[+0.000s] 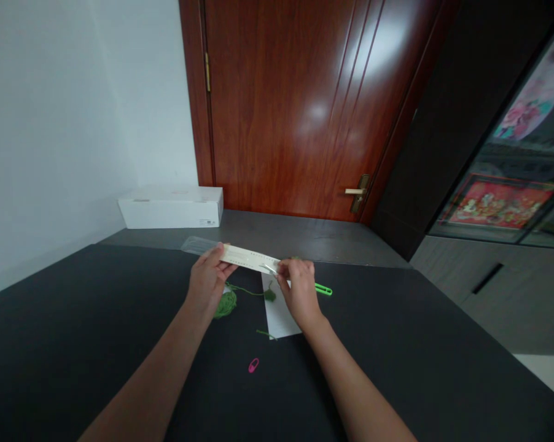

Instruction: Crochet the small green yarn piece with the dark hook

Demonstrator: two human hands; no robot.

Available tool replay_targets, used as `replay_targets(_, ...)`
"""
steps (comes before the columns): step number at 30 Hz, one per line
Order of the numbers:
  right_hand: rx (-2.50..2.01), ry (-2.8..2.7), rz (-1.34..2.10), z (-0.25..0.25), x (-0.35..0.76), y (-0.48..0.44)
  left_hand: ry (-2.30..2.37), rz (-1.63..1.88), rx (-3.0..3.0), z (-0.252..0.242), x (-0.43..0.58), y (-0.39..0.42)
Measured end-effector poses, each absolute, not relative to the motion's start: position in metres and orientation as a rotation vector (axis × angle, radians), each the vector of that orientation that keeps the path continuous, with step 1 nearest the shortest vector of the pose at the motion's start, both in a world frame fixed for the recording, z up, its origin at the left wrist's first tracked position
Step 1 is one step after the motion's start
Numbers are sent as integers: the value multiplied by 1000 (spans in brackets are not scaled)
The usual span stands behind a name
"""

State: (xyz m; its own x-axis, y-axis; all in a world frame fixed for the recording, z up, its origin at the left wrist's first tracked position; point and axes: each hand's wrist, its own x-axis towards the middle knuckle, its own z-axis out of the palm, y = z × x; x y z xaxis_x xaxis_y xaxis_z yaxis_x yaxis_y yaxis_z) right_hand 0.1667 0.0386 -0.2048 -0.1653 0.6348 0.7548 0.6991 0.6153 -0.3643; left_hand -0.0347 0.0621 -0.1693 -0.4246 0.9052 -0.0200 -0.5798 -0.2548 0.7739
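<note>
My left hand [206,279] is closed on a long, narrow packet: a cream card with rows of small dark marks [247,256] and clear plastic sticking out to the left. At the card's right end, my right hand [300,285] is closed in a pinch. A thin, shiny piece [270,268] shows by its fingertips; I cannot make out what it is. Below the left hand lies a ball of green yarn [225,304], partly hidden by it. A strand runs from it to a small green crocheted or knitted piece [270,295] on white paper [281,316].
A bright green slotted plastic tool [323,289] lies beyond my right hand, partly covered. Nearer me on the black tabletop [203,393] is a pink stitch marker [253,365]. A cut green yarn piece [265,334] touches the paper. A white box [171,209] stands at the back left.
</note>
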Motion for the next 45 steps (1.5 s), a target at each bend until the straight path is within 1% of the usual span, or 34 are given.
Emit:
replay_targets(10,-1096,-1896,2,-203,171,40,944,1838,544,-171,-40,65)
replay_targets(19,-1218,-1679,-13,-210,166,43,988,1780,546,-174,-42,66)
replay_targets(24,-1188,-1543,-9,-204,168,41,977,1794,527,-175,-41,68)
replay_targets(29,-1109,-1596,12,-202,159,35,948,1782,543,-173,-39,66)
replay_targets(33,-1144,-1649,115,-207,154,37,923,1728,592,-173,-35,63)
replay_targets(37,-1172,-1607,130,-210,157,41,920,1698,623,-173,-31,62)
replay_targets(40,-1225,-1499,110,-210,164,44,937,1746,600,-171,-38,65)
replay_targets(45,-1309,-1390,91,-216,179,56,1064,1973,459,-169,-76,77)
